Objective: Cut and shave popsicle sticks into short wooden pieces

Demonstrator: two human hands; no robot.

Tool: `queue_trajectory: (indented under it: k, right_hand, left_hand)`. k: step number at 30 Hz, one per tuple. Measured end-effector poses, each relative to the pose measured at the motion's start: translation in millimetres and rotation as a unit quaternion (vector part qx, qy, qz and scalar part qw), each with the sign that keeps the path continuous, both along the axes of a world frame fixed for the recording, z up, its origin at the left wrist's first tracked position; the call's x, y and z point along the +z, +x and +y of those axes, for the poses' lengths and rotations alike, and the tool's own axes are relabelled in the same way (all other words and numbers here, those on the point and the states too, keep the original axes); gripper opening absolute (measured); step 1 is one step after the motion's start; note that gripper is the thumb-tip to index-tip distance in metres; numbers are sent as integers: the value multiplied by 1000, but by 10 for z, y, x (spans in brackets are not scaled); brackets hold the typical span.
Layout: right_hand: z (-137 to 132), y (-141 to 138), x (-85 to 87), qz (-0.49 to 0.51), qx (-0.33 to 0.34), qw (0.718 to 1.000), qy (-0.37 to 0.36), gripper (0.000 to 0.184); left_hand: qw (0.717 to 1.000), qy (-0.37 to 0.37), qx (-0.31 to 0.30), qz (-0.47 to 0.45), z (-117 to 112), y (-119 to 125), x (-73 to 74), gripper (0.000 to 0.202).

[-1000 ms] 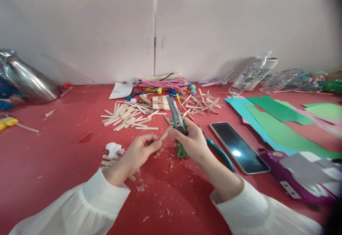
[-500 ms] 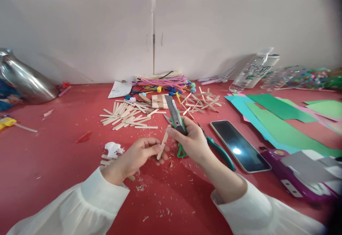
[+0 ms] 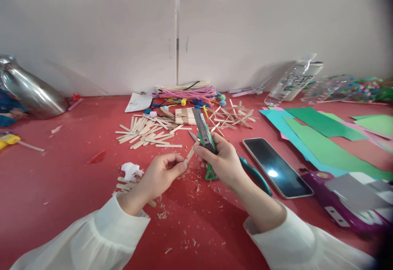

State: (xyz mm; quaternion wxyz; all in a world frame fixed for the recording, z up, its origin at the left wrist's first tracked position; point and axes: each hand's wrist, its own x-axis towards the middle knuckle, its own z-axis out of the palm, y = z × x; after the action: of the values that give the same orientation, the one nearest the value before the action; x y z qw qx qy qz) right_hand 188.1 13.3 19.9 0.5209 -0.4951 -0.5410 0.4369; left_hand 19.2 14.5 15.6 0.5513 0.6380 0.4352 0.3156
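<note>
Between finger and thumb, my left hand (image 3: 162, 175) pinches the lower end of a wooden craft stick (image 3: 190, 153). My right hand (image 3: 223, 159) is closed around a green and black utility knife (image 3: 205, 132), its blade pointing up and away from me. The right thumb touches the stick's upper end. Behind the hands lies a loose pile of craft sticks (image 3: 144, 130), with a banded bundle of sticks (image 3: 183, 116) beside it. Teal-handled pliers (image 3: 256, 175) lie partly hidden behind my right hand. Wood shavings (image 3: 162, 214) are scattered beneath.
Right of my hands are a phone (image 3: 278, 167), a purple tool (image 3: 340, 204) and coloured paper sheets (image 3: 322, 139). Pipe cleaners (image 3: 187, 93) lie at the back by a white partition (image 3: 92, 36). A metal jug (image 3: 33, 89) stands left; plastic bottles (image 3: 288, 81) lean at back right.
My left fingers have slid up and closed more tightly over the stick's lower end, so less of it shows. The knife remains in my right hand, almost unmoved.
</note>
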Motion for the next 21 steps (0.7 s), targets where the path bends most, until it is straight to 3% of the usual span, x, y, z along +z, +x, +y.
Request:
queue_trajectory:
  k: [3,8,15,21]
  right_hand:
    - [2,6,-7,-1,-4,1000,0,21]
    - [-11,0,7,-32,-17,999,3,19]
    - [-18,-8,31,-31,-16,999,-22,22]
    - [-59,-57,26,-39,69,995,-59,23]
  left_hand:
    - [998,-49,-19,-28,-6,16,19,22]
    - [998,-57,-31,-27,-13,30,16,17]
    - [996,32,57,56,-1,-33,114,17]
    - [982,-3,145,-123,78,-55,81,23]
